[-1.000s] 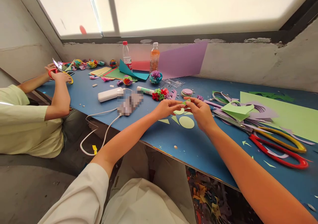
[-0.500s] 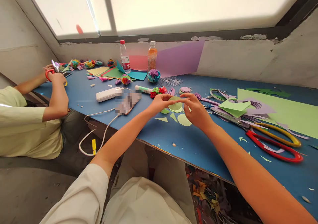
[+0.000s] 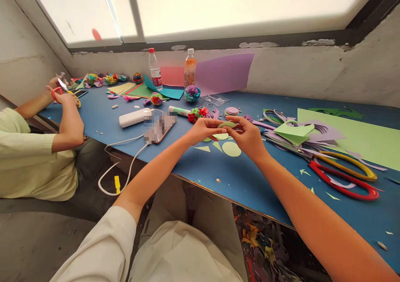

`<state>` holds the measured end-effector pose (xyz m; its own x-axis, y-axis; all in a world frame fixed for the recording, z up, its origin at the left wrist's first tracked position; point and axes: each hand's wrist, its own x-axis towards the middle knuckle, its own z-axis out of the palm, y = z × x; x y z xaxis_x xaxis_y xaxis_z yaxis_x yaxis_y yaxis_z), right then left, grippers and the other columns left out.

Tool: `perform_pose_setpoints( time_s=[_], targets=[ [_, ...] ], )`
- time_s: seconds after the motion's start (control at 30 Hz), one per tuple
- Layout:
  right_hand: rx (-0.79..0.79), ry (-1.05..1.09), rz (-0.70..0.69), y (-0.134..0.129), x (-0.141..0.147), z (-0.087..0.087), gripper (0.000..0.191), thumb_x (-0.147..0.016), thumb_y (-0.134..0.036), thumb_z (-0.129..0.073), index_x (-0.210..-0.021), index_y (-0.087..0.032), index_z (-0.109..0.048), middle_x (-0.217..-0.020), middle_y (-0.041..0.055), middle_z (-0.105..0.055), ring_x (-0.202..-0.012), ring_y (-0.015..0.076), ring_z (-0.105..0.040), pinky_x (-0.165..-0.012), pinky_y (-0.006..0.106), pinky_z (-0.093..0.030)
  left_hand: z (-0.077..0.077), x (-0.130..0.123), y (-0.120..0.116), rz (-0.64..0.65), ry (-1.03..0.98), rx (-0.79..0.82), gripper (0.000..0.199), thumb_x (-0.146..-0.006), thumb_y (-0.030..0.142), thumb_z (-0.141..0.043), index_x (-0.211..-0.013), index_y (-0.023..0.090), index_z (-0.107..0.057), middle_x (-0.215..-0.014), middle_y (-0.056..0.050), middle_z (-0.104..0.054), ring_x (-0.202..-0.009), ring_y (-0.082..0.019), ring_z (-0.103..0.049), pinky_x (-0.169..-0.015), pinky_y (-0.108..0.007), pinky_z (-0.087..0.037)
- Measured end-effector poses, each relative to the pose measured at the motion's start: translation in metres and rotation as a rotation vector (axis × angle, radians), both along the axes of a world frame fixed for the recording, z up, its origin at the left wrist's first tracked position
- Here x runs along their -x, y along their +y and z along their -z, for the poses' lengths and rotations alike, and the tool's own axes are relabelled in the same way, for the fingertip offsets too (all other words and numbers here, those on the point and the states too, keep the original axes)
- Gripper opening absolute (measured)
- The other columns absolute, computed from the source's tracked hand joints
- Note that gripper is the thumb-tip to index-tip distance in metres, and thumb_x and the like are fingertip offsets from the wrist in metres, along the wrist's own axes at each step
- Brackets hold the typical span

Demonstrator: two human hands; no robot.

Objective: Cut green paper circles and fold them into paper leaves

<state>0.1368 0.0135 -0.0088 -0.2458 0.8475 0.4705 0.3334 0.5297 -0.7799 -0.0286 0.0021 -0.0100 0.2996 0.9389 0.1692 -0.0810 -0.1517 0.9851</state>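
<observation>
A green paper circle (image 3: 227, 125), seen as a narrow curved shape, is held between both hands just above the table. My left hand (image 3: 203, 131) pinches its left side with thumb and fingers. At its right side, my right hand (image 3: 248, 136) grips it between thumb and fingertips. Below them on the blue table lie a pale green circle (image 3: 231, 149) and small green triangular scraps (image 3: 218, 146). Red and green paper flowers (image 3: 196, 114) are just behind my left hand, and stacked pink circles (image 3: 231, 111) are behind my right.
Large scissors (image 3: 346, 173) and paper cuttings lie right. A glue stick (image 3: 179, 111), phone (image 3: 161, 128), power bank (image 3: 134, 118) and two bottles (image 3: 190, 69) stand or lie left and behind. At the far left, another person's hands (image 3: 64, 94) hold scissors.
The held green circle has gone from nearly face-on to a narrow, curved shape. My right thumb has come in against it. The other person's scissors have shifted.
</observation>
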Motion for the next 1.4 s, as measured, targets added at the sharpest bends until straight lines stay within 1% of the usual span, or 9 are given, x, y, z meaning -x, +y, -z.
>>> perform_pose_setpoints(
  time_s=[0.1,0.3,0.43,0.57,0.77,0.93,1.1,1.27,1.4],
  targets=[
    [0.075,0.057,-0.034,-0.001,0.001,0.000,0.030,-0.069,-0.040,-0.066,-0.092,-0.019,-0.066,-0.089,0.0057,-0.068,-0.076,0.0198,-0.062,-0.069,0.034,-0.051,0.000,-0.001,0.000,-0.029,-0.006,0.015,0.058,-0.054,0.043,-0.079,-0.101,0.011,-0.070,-0.091,-0.011,-0.071,-0.085,-0.021,-0.063,-0.061,-0.025,-0.052],
    [0.192,0.237,-0.052,0.001,0.005,0.004,0.036,-0.062,-0.038,-0.073,-0.091,-0.019,-0.067,-0.083,0.0034,-0.068,-0.078,0.0184,-0.061,-0.075,0.036,-0.050,0.003,-0.004,0.004,-0.085,-0.070,-0.001,0.058,-0.049,0.043,-0.081,-0.095,0.009,-0.070,-0.084,-0.009,-0.071,-0.078,-0.018,-0.064,-0.059,-0.025,-0.053],
    [0.204,0.273,-0.054,0.003,0.007,0.005,0.039,-0.061,-0.045,-0.074,-0.090,-0.019,-0.067,-0.080,0.0029,-0.067,-0.073,0.0175,-0.061,-0.072,0.036,-0.051,0.003,-0.005,0.005,-0.114,-0.075,0.002,0.054,-0.049,0.044,-0.081,-0.090,0.010,-0.071,-0.080,-0.007,-0.070,-0.073,-0.016,-0.064,-0.059,-0.024,-0.052],
    [0.206,0.296,-0.042,0.001,0.009,0.005,0.037,-0.064,-0.050,-0.071,-0.085,-0.020,-0.067,-0.078,0.0027,-0.067,-0.070,0.0167,-0.060,-0.069,0.035,-0.053,0.001,-0.005,0.004,-0.137,-0.081,-0.007,0.051,-0.051,0.047,-0.079,-0.086,0.010,-0.072,-0.075,-0.007,-0.070,-0.076,-0.018,-0.066,-0.056,-0.021,-0.051],
    [0.190,0.299,-0.024,-0.002,0.011,0.005,0.036,-0.065,-0.052,-0.070,-0.081,-0.020,-0.066,-0.077,0.0029,-0.067,-0.070,0.0173,-0.061,-0.067,0.035,-0.054,0.002,-0.006,0.004,-0.213,-0.057,-0.032,0.046,-0.055,0.047,-0.077,-0.081,0.010,-0.072,-0.073,-0.006,-0.070,-0.075,-0.019,-0.067,-0.055,-0.021,-0.052],
    [0.185,0.299,0.000,-0.002,0.012,0.006,0.035,-0.066,-0.051,-0.069,-0.080,-0.019,-0.067,-0.076,0.0027,-0.067,-0.069,0.0169,-0.061,-0.065,0.034,-0.054,0.005,-0.006,0.006,-0.212,-0.021,-0.083,0.044,-0.061,0.049,-0.073,-0.084,0.011,-0.073,-0.076,-0.006,-0.070,-0.075,-0.019,-0.068,-0.057,-0.024,-0.053],
    [0.163,0.283,0.041,-0.002,0.011,0.006,0.032,-0.068,-0.048,-0.068,-0.082,-0.019,-0.069,-0.076,0.0030,-0.067,-0.067,0.0163,-0.060,-0.065,0.034,-0.053,0.005,-0.005,0.006,-0.203,-0.031,-0.073,0.046,-0.059,0.048,-0.074,-0.084,0.010,-0.072,-0.072,-0.006,-0.069,-0.072,-0.017,-0.067,-0.055,-0.022,-0.052],
    [0.107,0.226,0.067,-0.001,0.008,0.006,0.026,-0.068,-0.043,-0.068,-0.079,-0.020,-0.071,-0.073,0.0032,-0.068,-0.064,0.0170,-0.059,-0.066,0.035,-0.050,0.007,-0.002,0.008,-0.110,0.031,-0.061,0.040,-0.054,0.039,-0.079,-0.080,0.010,-0.072,-0.067,-0.003,-0.068,-0.066,-0.012,-0.062,-0.059,-0.021,-0.050],
    [0.098,0.169,0.026,-0.001,0.006,0.005,0.025,-0.066,-0.041,-0.070,-0.079,-0.020,-0.071,-0.071,0.0028,-0.068,-0.066,0.0187,-0.061,-0.067,0.036,-0.050,0.011,0.001,0.013,-0.096,0.025,-0.106,0.027,-0.059,0.029,-0.077,-0.076,0.009,-0.071,-0.063,-0.002,-0.065,-0.062,-0.009,-0.059,-0.060,-0.020,-0.046]
  ],
)
